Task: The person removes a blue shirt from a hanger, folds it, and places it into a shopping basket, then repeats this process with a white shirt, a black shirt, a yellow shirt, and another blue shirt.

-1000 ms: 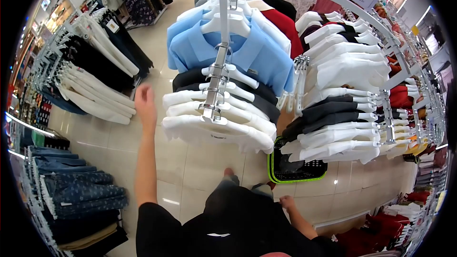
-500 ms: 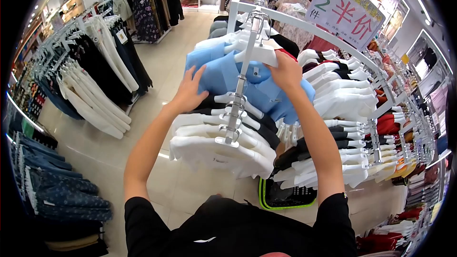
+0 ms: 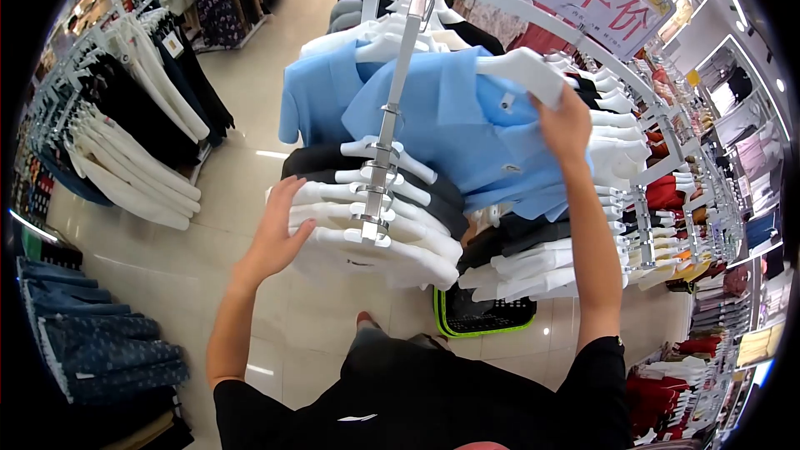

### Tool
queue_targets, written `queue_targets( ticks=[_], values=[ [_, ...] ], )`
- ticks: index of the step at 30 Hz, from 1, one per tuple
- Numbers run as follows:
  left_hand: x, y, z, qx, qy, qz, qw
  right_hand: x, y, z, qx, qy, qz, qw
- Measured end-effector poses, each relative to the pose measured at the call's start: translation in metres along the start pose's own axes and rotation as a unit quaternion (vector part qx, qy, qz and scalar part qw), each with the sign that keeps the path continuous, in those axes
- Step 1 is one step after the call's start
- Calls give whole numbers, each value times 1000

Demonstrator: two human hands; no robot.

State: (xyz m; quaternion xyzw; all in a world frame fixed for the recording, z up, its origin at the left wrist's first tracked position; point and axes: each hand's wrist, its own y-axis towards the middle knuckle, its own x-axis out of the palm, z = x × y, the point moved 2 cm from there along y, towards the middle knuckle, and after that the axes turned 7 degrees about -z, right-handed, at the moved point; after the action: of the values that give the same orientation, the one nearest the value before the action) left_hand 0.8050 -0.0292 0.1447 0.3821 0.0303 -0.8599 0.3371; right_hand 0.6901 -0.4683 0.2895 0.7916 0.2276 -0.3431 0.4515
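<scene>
My right hand grips the end of a white hanger that carries a light blue shirt, on the right side of the metal rail. A second light blue shirt hangs behind it on the left. My left hand has its fingers apart, beside the left ends of the white shirts at the near end of the rail. Between the blue and the white shirts hang dark shirts.
A black basket with a green rim stands on the floor under the rack. Trousers and denim clothes hang at the left. A printed sign stands above the rack, and more clothes racks line the right.
My right hand has moved right with the hanger, spreading the blue shirt sideways. My left hand has moved down and left, from the blue shirts to beside the white ones. The view has shifted.
</scene>
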Motion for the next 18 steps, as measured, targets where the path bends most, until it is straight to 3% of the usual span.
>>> queue_targets(
  ticks=[5, 7, 11, 14, 18],
  values=[
    [41, 0, 7, 6, 4, 31, 1000, -54, -25, 28, 46, -12, 16, 999],
    [51, -1, 11, 20, 27, 57, 998, -81, -37, 33, 21, -4, 38, 999],
    [65, -10, 41, -14, 43, 131, 990, -141, -61, 45, -23, 0, 70, 997],
    [78, -36, 93, -93, 103, 203, 969, -188, -87, 51, -37, 22, 76, 996],
    [121, -80, 131, -108, -68, 345, 930, -235, -128, 73, -70, 54, 82, 993]
  ],
)
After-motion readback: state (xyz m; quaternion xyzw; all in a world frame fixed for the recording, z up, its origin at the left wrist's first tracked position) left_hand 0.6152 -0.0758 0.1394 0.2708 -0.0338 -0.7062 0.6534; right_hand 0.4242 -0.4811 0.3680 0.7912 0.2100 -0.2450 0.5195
